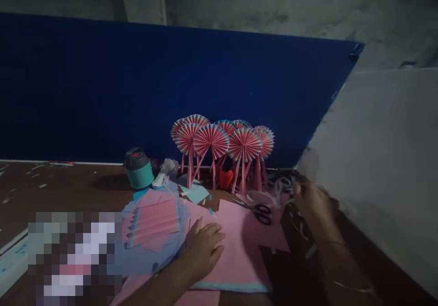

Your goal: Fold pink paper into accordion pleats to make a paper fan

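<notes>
Left hand (201, 247) flat on smooth pink paper (241, 256)

- I see the paper fans (211, 140) at twelve o'clock: pink, with red-striped pleats and pale rims.
- Flask (138, 169) at eleven o'clock: teal body, dark grey lid, red button.
- Paper sheet (239, 260): pink, with a teal bottom edge.
- Scissors (263, 213) at one o'clock: black handles.
- Backboard (102, 91): deep blue.

Flat pink paper sheet (239, 251) with teal near edge; tangle of pale strips (270, 196) just beyond its far-right corner.
</notes>
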{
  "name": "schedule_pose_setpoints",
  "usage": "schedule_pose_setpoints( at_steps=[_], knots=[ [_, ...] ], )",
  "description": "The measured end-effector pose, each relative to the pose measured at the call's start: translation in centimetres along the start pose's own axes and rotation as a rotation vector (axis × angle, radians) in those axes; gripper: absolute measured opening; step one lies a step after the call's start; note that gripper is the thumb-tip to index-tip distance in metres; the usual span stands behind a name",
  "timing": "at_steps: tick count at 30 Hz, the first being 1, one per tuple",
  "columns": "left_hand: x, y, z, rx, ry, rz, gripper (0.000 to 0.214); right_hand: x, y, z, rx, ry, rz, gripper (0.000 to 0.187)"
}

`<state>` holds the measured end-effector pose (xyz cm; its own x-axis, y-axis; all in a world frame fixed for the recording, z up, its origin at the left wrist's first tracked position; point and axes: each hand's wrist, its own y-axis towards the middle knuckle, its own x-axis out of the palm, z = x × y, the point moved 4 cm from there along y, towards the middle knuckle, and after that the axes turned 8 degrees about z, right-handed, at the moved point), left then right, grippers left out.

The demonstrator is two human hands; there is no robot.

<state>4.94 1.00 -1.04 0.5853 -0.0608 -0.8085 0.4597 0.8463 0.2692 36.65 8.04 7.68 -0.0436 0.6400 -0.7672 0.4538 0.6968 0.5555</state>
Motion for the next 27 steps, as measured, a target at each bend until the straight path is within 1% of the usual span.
schedule_pose_setpoints(
  at_steps=[1, 2, 3, 4, 5, 7, 8, 10, 12, 14, 17, 20, 22, 24, 27],
  knots=[
    [0.1, 0.0, -0.1, 0.009, -0.002, -0.004, 0.029, -0.5, -0.6, -1.2, 0.062, 0.086, 0.031, 0.039],
    [0.3, 0.0, -0.1, 0.014, -0.001, -0.005, 0.029, -0.8, -1.4, -2.8, 0.07, 0.209, 0.043, 0.038],
    [0.4, 0.0, -0.2, 0.017, 0.006, -0.002, 0.028, -0.9, -2.4, -4.5, 0.035, 0.358, 0.029, 0.037],
    [0.5, 0.0, -0.2, 0.016, 0.02, 0.005, 0.024, -0.6, -3.6, -6.2, -0.007, 0.514, -0.021, 0.036],
    [0.6, 0.1, -0.3, 0.006, 0.033, 0.021, 0.02, -0.1, -4.9, -7.7, -0.046, 0.648, -0.104, 0.036],
    [0.5, 0.3, -0.8, -0.039, 0.028, 0.092, 0.017, 1.3, -7.8, -10.2, -0.124, 0.83, -0.333, 0.033],
    [0.3, 0.4, -1.0, -0.068, 0.0, 0.153, 0.02, 1.9, -9.2, -11.2, -0.176, 0.891, -0.419, 0.029],
    [-0.4, 0.6, -1.7, -0.123, -0.1, 0.314, 0.032, 2.7, -11.5, -12.3, -0.292, 0.975, -0.533, 0.025],
    [-1.1, 0.6, -2.2, -0.143, -0.222, 0.457, 0.042, 3.1, -13.1, -12.6, -0.379, 0.989, -0.569, 0.027],
    [-1.5, 0.5, -2.4, -0.141, -0.318, 0.527, 0.046, 3.3, -13.9, -12.5, -0.448, 0.958, -0.558, 0.026],
    [-1.6, 0.3, -2.1, -0.108, -0.375, 0.546, 0.051, 3.5, -14.6, -12.3, -0.551, 0.923, -0.537, 0.021],
    [-1.5, 0.1, -1.7, -0.076, -0.359, 0.548, 0.052, 3.4, -15.1, -12.3, -0.634, 0.963, -0.535, 0.018],
    [-1.4, 0.1, -1.8, -0.078, -0.358, 0.571, 0.05, 3.2, -15.3, -12.5, -0.655, 0.999, -0.55, 0.02],
    [-1.5, 0.2, -2.1, -0.092, -0.383, 0.621, 0.046, 2.9, -15.5, -12.6, -0.657, 1.021, -0.577, 0.021],
    [-1.9, 0.4, -2.8, -0.115, -0.413, 0.691, 0.036, 2.6, -15.6, -12.8, -0.635, 1.024, -0.632, 0.02]
  ],
)
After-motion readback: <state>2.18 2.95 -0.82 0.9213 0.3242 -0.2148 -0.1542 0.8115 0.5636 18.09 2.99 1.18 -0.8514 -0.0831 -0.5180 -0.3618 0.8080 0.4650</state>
